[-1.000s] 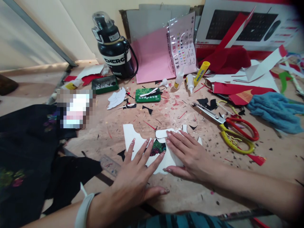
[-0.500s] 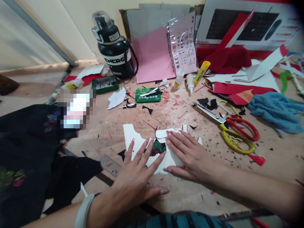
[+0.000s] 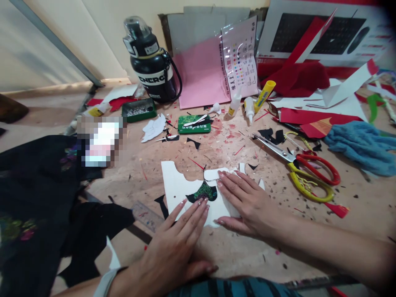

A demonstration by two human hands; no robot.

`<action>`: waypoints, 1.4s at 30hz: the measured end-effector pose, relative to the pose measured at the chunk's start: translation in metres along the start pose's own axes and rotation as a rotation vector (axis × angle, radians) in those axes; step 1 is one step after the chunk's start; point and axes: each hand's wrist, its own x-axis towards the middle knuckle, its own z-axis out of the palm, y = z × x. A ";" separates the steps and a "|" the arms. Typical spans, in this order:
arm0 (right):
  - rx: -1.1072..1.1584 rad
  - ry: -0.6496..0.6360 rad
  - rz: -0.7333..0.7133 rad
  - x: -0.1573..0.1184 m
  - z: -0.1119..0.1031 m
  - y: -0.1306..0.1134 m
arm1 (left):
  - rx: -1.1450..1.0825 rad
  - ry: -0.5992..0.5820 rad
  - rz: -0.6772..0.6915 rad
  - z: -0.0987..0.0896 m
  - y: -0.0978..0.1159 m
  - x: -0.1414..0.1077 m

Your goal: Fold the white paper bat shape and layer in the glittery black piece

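Note:
White paper cut to a curved outline (image 3: pixel 177 181) lies flat on the table, with a dark piece of sparkly green fabric (image 3: pixel 202 193) on its middle. My left hand (image 3: pixel 182 235) rests with extended fingers on the paper's lower edge, its fingertips at the bottom of the fabric. My right hand (image 3: pixel 247 202) lies flat over the right part of the paper, its fingers stretched out. Beyond the right fingertips is a small white rounded piece with a dark edge (image 3: pixel 213 174).
Scissors with red and yellow handles (image 3: pixel 293 159) lie to the right, near a blue cloth (image 3: pixel 360 144). Glue bottles (image 3: pixel 249 109), a green tin (image 3: pixel 194 124) and a black bottle (image 3: pixel 151 68) stand or lie behind. Black fabric (image 3: pixel 34 206) covers the left side.
My left hand has slid down toward me and its fingers have drawn closer together, uncovering more of the dark fabric and the paper's left part. My right hand has stayed in place.

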 end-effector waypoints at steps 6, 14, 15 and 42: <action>-0.023 -0.025 -0.002 0.000 0.000 0.000 | 0.011 -0.001 -0.044 -0.003 -0.004 0.002; 0.011 -0.006 0.006 0.000 0.001 0.000 | 0.031 -0.006 -0.035 0.004 -0.014 0.012; 0.015 0.000 0.005 0.000 0.001 0.000 | 0.037 -0.008 -0.030 0.005 -0.014 0.012; 0.001 -0.016 -0.004 0.000 0.000 0.000 | -0.028 -0.072 0.069 0.003 -0.036 0.013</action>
